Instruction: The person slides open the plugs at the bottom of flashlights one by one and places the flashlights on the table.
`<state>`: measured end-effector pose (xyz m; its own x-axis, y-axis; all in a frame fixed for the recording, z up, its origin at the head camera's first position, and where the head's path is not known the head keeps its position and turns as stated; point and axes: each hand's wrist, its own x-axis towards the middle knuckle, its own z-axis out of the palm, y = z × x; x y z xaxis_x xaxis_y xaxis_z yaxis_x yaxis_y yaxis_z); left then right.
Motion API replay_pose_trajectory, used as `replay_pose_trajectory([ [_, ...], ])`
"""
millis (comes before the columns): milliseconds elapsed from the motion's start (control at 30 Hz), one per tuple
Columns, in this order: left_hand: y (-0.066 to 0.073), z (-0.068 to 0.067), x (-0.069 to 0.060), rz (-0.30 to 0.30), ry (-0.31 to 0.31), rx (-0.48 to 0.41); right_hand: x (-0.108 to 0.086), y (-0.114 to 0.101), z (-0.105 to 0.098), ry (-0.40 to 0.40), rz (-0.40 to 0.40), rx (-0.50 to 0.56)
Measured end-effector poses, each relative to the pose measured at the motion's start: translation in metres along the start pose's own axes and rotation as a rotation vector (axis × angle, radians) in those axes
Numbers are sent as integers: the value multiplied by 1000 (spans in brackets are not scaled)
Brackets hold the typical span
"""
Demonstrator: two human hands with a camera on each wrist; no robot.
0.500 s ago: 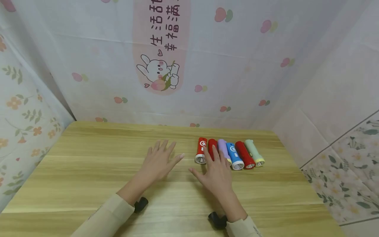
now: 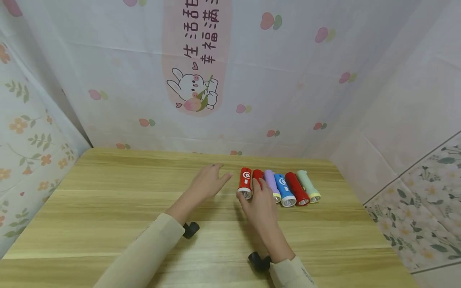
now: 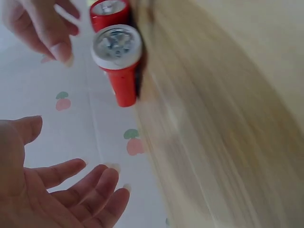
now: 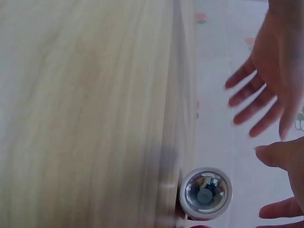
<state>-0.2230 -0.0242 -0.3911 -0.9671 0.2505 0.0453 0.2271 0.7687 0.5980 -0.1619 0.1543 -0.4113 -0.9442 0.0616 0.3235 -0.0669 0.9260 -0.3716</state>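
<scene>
Several flashlights lie side by side at the table's back right. A red flashlight with a white rim [image 2: 245,178] is leftmost; then come a dark red one [image 2: 257,174], a purple one [image 2: 269,176], a blue one [image 2: 284,193], another dark red one [image 2: 297,189] and a pale green one [image 2: 308,185]. My right hand [image 2: 262,206] hovers over the left ones, thumb beside the white rim and fingers bent above the dark red one. Left of the row, my left hand [image 2: 207,184] is held empty, fingers loosely spread; the left wrist view shows its palm [image 3: 52,194] below the red flashlight [image 3: 124,88].
The wooden table [image 2: 108,208] meets a white printed cloth [image 2: 119,72] at the back. Floral cloth [image 2: 25,140] hangs at the left, and more patterned cloth [image 2: 421,208] is at the right. Black wrist cameras [image 2: 259,262] are on both wrists.
My left hand has moved right, closer to the flashlights, and turned partly sideways. My right hand's fingers have bent and drawn closer together near the left flashlights. The flashlights lie as before.
</scene>
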Motion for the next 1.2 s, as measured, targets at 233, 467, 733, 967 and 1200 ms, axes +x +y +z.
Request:
replay_pose_trajectory([
  [233, 8, 15, 24, -8, -23, -123, 4, -4, 5, 31, -7, 20],
  [467, 15, 26, 38, -61, -48, -251, 7, -8, 11, 33, 29, 50],
  [733, 22, 35, 49, -85, -57, -319, 10, -10, 13, 38, 59, 54],
  [967, 28, 42, 54, -96, -84, -353, 13, -8, 17, 10, 76, 71],
  [1200, 32, 47, 60, -113, -75, -340, 17, -5, 24, 68, -14, 66],
])
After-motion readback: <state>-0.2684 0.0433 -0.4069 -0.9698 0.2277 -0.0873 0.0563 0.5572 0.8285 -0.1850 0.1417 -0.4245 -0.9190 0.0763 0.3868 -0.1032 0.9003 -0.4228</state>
